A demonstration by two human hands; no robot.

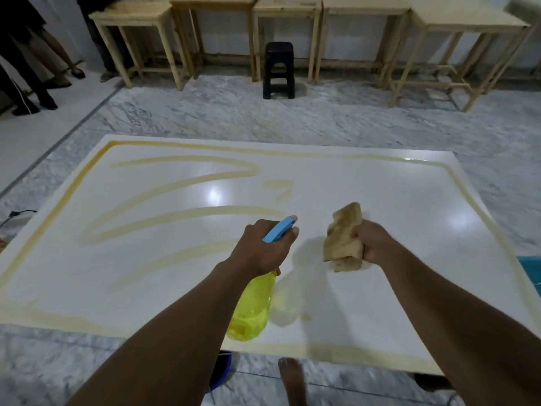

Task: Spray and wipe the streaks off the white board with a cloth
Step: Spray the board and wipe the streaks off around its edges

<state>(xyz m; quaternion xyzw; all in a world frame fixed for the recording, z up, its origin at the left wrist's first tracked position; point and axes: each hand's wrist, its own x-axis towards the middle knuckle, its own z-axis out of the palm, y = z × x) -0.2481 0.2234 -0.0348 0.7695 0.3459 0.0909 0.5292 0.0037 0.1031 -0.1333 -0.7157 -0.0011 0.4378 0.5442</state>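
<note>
Underfoot, marble floor point(263, 118); streaked white board point(380, 200), wooden tables point(366, 13) beyond.

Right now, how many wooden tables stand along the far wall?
5, side by side along the far wall: far left, left of centre, centre behind the black stool, right of centre, far right. More may lie beyond the frame.

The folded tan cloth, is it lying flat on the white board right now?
No, the folded tan cloth is bunched in the right hand, lifted above the glossy white board, while the left hand holds a yellow spray bottle.
</note>
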